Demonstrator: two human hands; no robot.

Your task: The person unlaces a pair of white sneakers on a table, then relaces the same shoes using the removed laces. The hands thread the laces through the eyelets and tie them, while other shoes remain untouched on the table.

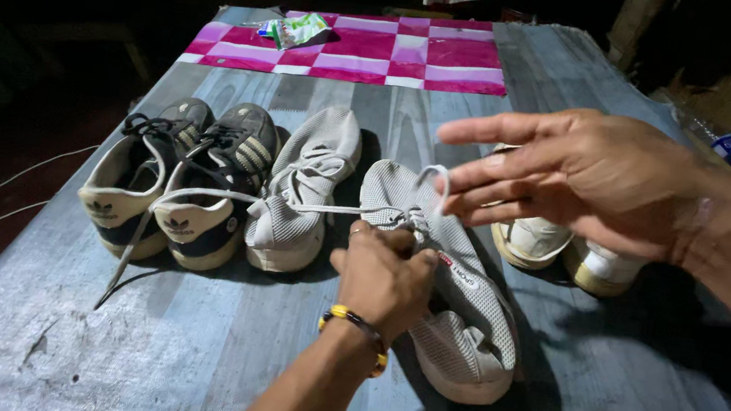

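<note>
Left of the left hand, a matching grey shoe and two dark sneakers are crowding the worktop. Its grip is pinching the white lace on the grey knit shoe (angled, toe nearest), while the right hand is hovering released.

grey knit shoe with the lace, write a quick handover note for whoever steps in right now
Left hand: pinching the white lace at the eyelets of the grey knit shoe.
Right hand: open, a lace loop hooked over its fingertips.
Shoe lies on the grey table; its mate and a dark pair sit to the left, a pale pair behind the right hand.
Done: lace partly threaded. Left: no knot tied yet.
</note>
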